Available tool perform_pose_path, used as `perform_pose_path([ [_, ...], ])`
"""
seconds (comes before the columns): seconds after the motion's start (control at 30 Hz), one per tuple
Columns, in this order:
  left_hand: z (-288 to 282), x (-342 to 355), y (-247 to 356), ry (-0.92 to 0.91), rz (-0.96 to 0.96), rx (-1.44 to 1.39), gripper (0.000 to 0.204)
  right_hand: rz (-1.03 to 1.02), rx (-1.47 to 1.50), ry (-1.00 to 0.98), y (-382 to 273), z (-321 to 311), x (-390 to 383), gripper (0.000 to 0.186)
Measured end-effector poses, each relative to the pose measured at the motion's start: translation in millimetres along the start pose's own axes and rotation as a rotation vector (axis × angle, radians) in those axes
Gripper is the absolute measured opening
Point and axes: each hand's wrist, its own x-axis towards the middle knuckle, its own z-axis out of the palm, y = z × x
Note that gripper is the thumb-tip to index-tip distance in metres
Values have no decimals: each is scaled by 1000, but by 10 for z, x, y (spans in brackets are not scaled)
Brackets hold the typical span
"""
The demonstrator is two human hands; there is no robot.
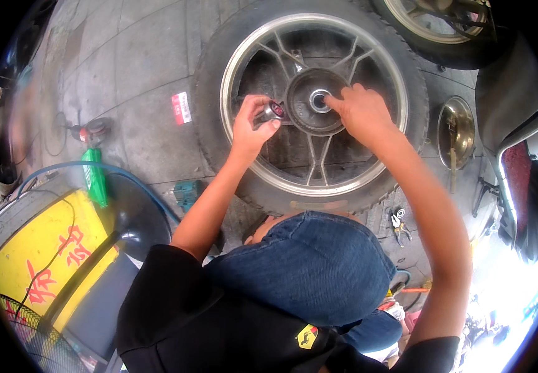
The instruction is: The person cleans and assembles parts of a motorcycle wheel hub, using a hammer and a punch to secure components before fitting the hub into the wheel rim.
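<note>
A spoked motorcycle wheel (225,93) with its black tyre (209,127) lies flat on the paving in front of me. At its middle is a round dark hub (297,115) with a shiny bearing ring (314,107) set in the centre. My left hand (250,124) grips a small silver cylinder (274,110) with a red-marked dark end, above the spokes just left of the hub. Over the hub's right side, my right hand (363,113) reaches a fingertip to the bearing's centre. Its other fingers are partly bent, and I see nothing held in them.
A red-and-white packet (181,108) lies left of the tyre. Pliers (399,228) and a brass-coloured metal bowl (455,133) rest at the right, and another wheel (437,31) at the far right. Nearer left are a teal tool (186,194), a green bag (94,177) and a yellow panel (48,248).
</note>
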Motion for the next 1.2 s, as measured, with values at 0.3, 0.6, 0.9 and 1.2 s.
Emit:
perform_pose_path([
  [0.3,-76,10,208,-142,-53,-322,62,732,1206,-379,-409,-63,368,22],
  [0.6,142,2,261,-325,-158,-449,61,436,1839,-161,-506,-324,-198,47],
  [0.9,247,-83,349,-395,-284,-591,64,223,1141,-90,-444,-600,-212,41],
  [1.2,377,-283,228,-376,-493,-907,50,266,1327,-18,-520,-305,-328,40],
])
